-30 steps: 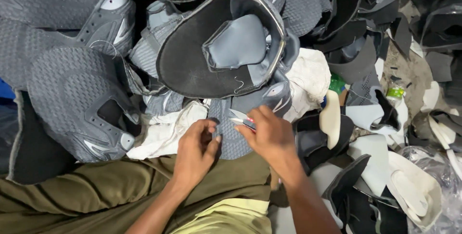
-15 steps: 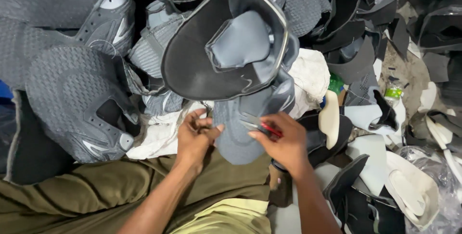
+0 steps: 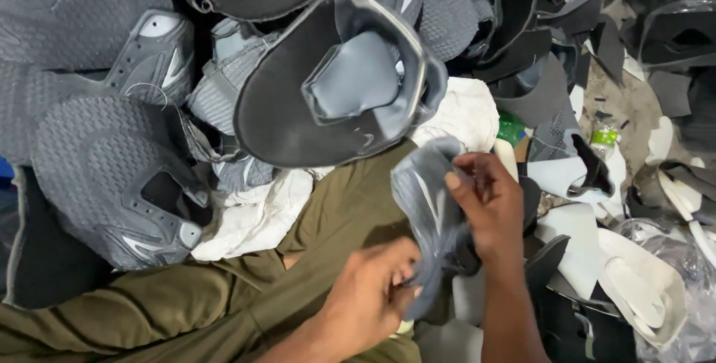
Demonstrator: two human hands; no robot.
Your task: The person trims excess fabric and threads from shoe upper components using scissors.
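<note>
At the left and top of the frame lie heaped grey shoe uppers (image 3: 112, 176), seemingly waiting. Low centre, the left hand (image 3: 369, 296) pinches the grey upper piece (image 3: 429, 214); the right hand (image 3: 485, 210) grips its top, mid-handling.

Shoe upper (image 3: 429, 214) held between both hands, low and centre-right, over the trouser leg (image 3: 224, 288) that runs from lower left toward the middle. Right hand (image 3: 485, 202) grips its upper right edge; left hand (image 3: 369, 296) pinches its lower end, below and left of the right hand. Cloth (image 3: 253, 217) lies left of the leg, touching it. Behind the held piece, a larger shoe upper with tongue (image 3: 335, 83) rests on the pile. Left of that, a stack of mesh uppers (image 3: 97, 169), overlapping one another. To the right, soles (image 3: 641, 273) and offcuts lie on the floor, with a small bottle (image 3: 604, 139) behind them.
</note>
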